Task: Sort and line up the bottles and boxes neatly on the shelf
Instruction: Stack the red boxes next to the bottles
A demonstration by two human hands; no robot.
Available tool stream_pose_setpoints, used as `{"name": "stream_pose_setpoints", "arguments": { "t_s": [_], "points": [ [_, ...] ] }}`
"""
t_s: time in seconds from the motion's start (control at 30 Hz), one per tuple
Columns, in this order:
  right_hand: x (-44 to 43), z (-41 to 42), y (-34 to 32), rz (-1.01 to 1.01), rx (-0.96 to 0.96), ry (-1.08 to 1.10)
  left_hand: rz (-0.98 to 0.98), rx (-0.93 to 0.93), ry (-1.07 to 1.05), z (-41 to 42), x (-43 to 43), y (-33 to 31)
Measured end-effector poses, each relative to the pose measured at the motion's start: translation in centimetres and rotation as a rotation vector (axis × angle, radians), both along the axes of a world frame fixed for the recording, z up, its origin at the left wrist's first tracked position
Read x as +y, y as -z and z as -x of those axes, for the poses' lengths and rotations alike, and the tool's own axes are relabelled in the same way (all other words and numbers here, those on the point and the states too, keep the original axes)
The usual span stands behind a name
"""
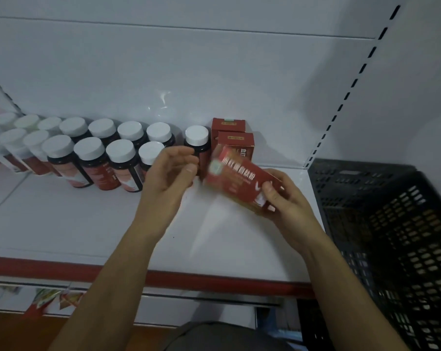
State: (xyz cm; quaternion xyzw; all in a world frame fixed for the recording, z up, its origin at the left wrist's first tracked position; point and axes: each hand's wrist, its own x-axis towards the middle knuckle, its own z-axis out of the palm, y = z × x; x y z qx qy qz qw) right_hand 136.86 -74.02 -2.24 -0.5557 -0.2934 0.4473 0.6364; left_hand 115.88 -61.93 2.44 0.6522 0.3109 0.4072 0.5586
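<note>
My right hand (284, 198) grips a red box (237, 177) by its near end and holds it tilted above the white shelf (87, 219). The box is blurred. My left hand (170, 171) hovers just left of the box with relaxed fingers and holds nothing. Behind the held box, two more red boxes (236, 140) stand one behind the other against the back panel. A single dark bottle with a white cap (198, 140) stands left of them. Farther left, two rows of several white-capped dark bottles (92, 150) run along the back.
A black plastic crate (391, 224) stands right of the shelf, next to my right arm. The shelf has a red front edge (189, 277). A slotted upright (346, 97) runs along the right side. Paper tags (49, 297) hang below the edge at the left.
</note>
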Motion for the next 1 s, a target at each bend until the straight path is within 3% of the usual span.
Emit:
{"name": "stream_pose_setpoints", "arguments": {
  "t_s": [0.13,0.3,0.47,0.7,0.87,1.0],
  "points": [
    [0.4,0.5,0.1,-0.021,-0.035,-0.067,0.021,0.141,0.142,-1.1,-0.7,0.2],
    [0.4,0.8,-0.1,-0.014,-0.247,-0.145,-0.148,0.178,0.081,-2.9,-0.9,1.2],
    [0.8,-1.7,0.1,-0.012,-0.328,0.131,-0.229,0.29,0.105,-4.0,0.2,2.5],
    [5.1,-2.2,0.9,0.166,-0.711,-0.122,-0.202,0.233,-0.133,-6.0,0.4,6.1],
    [6.7,-1.3,0.8,0.079,-0.732,-0.216,-0.201,0.305,-0.12,-5.9,1.4,7.3],
    [7.0,-1.1,0.5,0.12,-0.763,-0.254,-0.191,0.357,-0.088,-6.0,1.2,7.4]
  ]
}}
